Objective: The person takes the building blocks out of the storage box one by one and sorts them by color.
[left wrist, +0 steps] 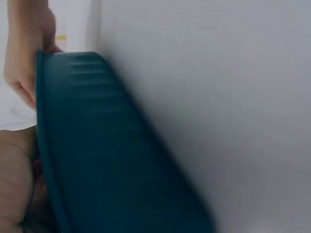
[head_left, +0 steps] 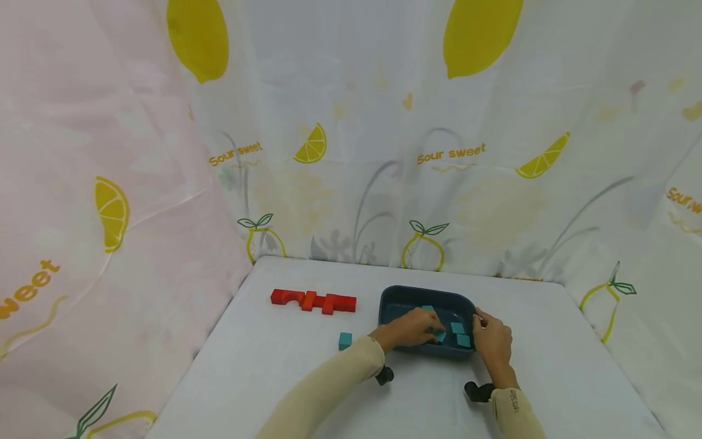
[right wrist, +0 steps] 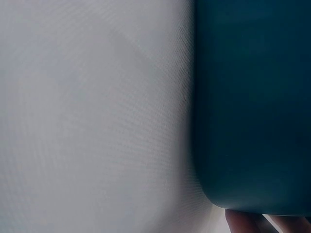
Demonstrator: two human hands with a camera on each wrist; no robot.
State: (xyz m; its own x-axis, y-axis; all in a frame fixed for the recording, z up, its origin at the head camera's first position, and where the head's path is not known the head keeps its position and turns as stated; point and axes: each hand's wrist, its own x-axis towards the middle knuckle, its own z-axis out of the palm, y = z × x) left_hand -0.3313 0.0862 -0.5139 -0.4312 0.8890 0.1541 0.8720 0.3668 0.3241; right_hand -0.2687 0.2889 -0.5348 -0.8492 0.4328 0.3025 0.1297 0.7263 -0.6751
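Observation:
A dark blue tray (head_left: 395, 299) with raised walls stands on the white table and holds several teal blocks (head_left: 463, 340). My left hand (head_left: 414, 327) reaches over its near wall, thumb and fingertips around a teal block (head_left: 440, 336) inside. In the left wrist view, the tray's outer wall (left wrist: 107, 145) covers most of that hand's fingers. The right hand (head_left: 492, 341) grips the tray's right rim, thumb on top. Only a few of its fingertips (right wrist: 243, 222) show in the right wrist view, against the tray wall (right wrist: 252, 107).
Left of the tray, a row of red blocks (head_left: 312, 300) lies on the table (head_left: 263, 378), some touching. A single teal block (head_left: 345, 341) sits beside the left forearm. Behind and to the sides hangs a lemon-print curtain (head_left: 351, 122).

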